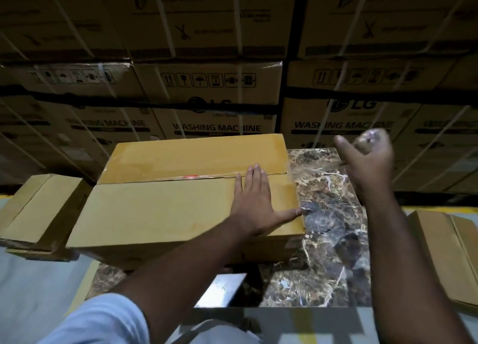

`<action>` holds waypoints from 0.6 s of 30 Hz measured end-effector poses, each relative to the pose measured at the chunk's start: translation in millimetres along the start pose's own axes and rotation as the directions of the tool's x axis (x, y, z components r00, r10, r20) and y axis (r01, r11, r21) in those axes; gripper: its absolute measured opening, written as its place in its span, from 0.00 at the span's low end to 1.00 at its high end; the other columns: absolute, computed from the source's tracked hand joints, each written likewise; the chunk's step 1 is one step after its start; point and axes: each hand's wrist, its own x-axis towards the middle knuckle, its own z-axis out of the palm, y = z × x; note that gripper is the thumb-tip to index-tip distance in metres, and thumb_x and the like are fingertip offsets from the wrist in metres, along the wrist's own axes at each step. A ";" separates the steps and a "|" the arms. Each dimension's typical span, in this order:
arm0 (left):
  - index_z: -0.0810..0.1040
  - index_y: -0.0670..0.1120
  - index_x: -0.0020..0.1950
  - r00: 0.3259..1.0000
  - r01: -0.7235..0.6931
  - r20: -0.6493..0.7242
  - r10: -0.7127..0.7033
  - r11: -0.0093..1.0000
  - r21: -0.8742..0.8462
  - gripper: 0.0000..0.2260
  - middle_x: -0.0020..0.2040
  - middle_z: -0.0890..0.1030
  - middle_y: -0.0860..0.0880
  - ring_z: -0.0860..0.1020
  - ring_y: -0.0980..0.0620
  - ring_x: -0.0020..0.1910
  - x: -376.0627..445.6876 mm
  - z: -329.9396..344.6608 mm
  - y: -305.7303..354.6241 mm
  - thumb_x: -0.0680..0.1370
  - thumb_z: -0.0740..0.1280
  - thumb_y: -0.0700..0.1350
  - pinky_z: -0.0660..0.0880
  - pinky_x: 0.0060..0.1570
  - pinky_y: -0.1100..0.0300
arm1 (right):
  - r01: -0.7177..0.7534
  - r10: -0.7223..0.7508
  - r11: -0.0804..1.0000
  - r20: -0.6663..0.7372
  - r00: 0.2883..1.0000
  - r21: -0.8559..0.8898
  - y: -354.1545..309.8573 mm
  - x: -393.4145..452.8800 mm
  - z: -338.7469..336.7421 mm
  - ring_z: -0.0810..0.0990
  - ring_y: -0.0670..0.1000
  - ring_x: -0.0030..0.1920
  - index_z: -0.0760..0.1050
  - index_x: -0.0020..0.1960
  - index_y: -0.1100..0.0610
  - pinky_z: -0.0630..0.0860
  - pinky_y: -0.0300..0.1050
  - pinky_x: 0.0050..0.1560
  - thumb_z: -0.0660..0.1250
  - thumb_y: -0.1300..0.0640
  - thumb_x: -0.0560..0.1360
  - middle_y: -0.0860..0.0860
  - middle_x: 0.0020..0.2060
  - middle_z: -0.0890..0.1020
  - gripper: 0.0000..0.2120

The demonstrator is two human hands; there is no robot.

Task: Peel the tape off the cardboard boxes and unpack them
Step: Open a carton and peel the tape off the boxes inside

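So the cardboard box (165, 209) sits on the marbled surface (328, 214), toward its left and far side, with the top flaps closed. The left hand (254, 201) lies flat on the near flap close to the right end, fingers straight and reaching up to the center seam, thumb out along the right edge. It's pressing, not gripping.

The right hand (367, 160) is up in the air off to the right, blurry, fingers curled around something crumpled and shiny. My guess is it's a wad of tape (368, 139), but it's too smeared to be sure. There's also a faint clear streak near the box's right end that could be a strand of tape.

Handling-wise: the box looks stiff, with thin flaps that'll flex, and the tape strip (191, 177) along the seam looks glossy and clingy. I'd pick it up at the seam's right end, holding the flap down beside it.

Can't see inside the box, so weight and contents are unknown. Its near wall is mostly hidden behind the left arm.
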 end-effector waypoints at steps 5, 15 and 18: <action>0.58 0.42 0.81 0.992 -0.021 -0.127 0.018 0.999 -0.027 0.51 0.83 0.55 0.40 0.50 0.41 0.82 17.0 -5.6 11.3 0.72 0.52 0.79 0.42 0.79 0.38 | -0.037 0.181 0.864 0.240 0.954 -0.502 34.5 3.2 40.9 0.82 0.54 0.50 0.66 0.63 0.49 0.82 0.57 0.52 0.68 0.26 0.71 0.51 0.56 0.80 0.34; 0.44 0.42 0.84 0.999 -0.020 -0.038 0.020 1.000 0.010 0.56 0.85 0.42 0.44 0.40 0.46 0.83 22.8 3.4 20.0 0.70 0.49 0.82 0.40 0.80 0.42 | 0.332 -0.001 0.686 0.456 0.890 -0.647 65.5 0.1 61.1 0.80 0.59 0.43 0.72 0.47 0.50 0.69 0.47 0.37 0.60 0.40 0.82 0.51 0.41 0.81 0.14; 0.41 0.44 0.84 0.998 -0.044 -0.044 0.045 0.999 0.024 0.52 0.84 0.40 0.46 0.37 0.48 0.83 13.9 3.9 19.0 0.74 0.45 0.80 0.39 0.80 0.43 | 0.468 -0.082 0.578 0.523 0.848 -0.669 63.6 -0.1 56.2 0.79 0.60 0.42 0.74 0.50 0.53 0.70 0.49 0.38 0.58 0.44 0.84 0.54 0.43 0.82 0.13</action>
